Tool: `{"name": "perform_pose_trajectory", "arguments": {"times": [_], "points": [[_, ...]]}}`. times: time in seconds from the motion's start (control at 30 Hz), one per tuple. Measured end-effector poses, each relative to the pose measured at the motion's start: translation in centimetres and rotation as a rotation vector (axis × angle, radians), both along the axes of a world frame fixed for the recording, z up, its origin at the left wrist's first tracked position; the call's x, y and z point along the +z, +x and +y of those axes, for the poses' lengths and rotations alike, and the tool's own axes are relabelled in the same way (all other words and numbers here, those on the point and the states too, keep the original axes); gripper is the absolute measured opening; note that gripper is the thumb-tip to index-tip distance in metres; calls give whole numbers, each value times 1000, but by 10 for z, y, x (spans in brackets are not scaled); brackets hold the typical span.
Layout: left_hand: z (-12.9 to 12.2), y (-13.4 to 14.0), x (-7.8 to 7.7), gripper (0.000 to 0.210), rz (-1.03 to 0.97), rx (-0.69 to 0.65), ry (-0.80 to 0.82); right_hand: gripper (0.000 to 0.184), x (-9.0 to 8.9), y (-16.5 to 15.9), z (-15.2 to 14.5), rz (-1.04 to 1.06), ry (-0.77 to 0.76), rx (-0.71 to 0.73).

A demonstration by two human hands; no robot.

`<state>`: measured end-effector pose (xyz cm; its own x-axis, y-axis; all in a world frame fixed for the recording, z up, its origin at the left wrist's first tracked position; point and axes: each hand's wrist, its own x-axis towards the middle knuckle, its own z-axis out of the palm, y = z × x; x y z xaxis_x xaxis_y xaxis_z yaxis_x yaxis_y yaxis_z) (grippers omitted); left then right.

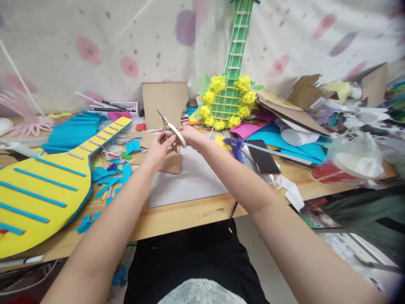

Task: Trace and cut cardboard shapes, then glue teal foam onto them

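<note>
A pair of scissors (176, 134) with white handles is between my hands over the work surface, its blades angled up and to the left. My right hand (189, 135) is closed at the handles, its fingers partly hidden behind them. My left hand (160, 146) is close beside it, fingers bent together near the scissors; what they pinch is hidden. Just below my fingers is a piece of brown cardboard (172, 164), over a grey cutting mat (193, 185). I cannot tell whether my left hand touches that cardboard.
A yellow guitar-shaped craft (41, 190) covers the left side, near blue scraps (109, 177). Behind stands a green one (236, 63) with yellow flowers. A blue glue gun (236, 147), a phone (262, 157) and a plastic-covered red tub (338, 171) are at right.
</note>
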<state>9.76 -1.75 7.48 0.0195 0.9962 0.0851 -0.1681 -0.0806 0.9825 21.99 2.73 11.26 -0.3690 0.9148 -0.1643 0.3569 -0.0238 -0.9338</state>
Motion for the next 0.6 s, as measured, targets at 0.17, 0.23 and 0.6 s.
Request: {"name": "perform_pose_trajectory", "arguments": {"times": [0.17, 0.23, 0.6], "points": [[-6, -19, 2, 49, 102, -21, -15, 40, -5, -4, -7, 36, -34, 49], [-8, -36, 7, 60, 274, 23, -3, 43, -10, -3, -6, -6, 6, 26], [-26, -146, 38, 101, 1825, -179, -416, 41, -52, 50, -10, -180, 73, -259]]}}
